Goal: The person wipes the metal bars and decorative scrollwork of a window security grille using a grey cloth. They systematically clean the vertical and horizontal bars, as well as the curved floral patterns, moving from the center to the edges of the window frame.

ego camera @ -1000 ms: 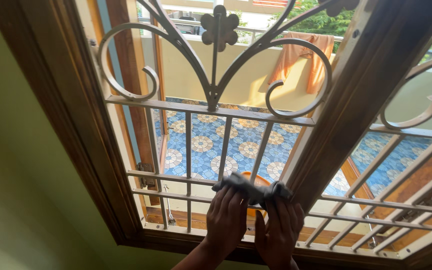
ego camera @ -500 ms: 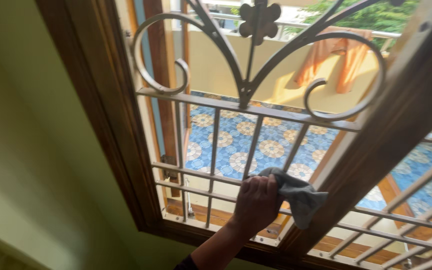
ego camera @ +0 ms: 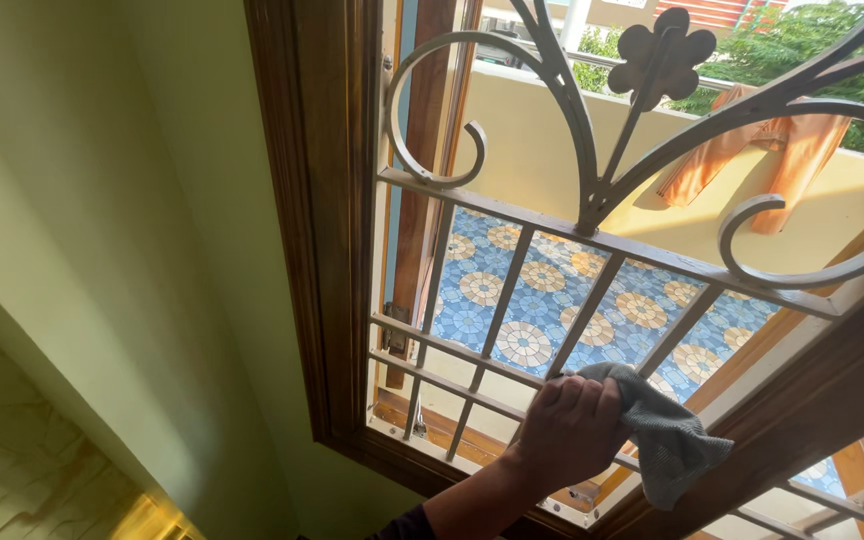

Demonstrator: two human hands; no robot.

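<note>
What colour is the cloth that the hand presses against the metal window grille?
The crumpled cloth is grey, seen best in the head view.

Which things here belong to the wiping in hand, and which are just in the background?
In use:
left hand, pressing the cloth to the bars
grey cloth
window grille

Background:
wooden frame
orange cloth hung on the balcony wall
patterned tiled floor outside
green wall
</note>
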